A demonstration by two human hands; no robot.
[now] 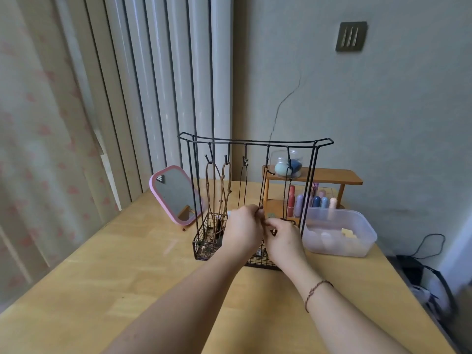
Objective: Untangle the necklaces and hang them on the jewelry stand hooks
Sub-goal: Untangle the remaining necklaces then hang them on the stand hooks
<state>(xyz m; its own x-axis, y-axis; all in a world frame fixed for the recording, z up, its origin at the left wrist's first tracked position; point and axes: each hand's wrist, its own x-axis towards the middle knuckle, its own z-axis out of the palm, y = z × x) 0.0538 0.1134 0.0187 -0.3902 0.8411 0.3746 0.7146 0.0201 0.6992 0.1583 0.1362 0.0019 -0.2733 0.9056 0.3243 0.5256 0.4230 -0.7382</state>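
Wooden table (127, 272) by striped curtain (153, 85), grey wall (383, 111), both hands (263, 233) pinching dark necklace cord (262, 190) at jewelry stand (255, 143)

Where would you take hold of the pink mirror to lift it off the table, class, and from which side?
Grip the pink mirror by its upper frame edge, coming from above and the left. It stands tilted back on the table, so the top rim is exposed, and the stand crowds its right side. Pinching the frame keeps fingers off the glass.
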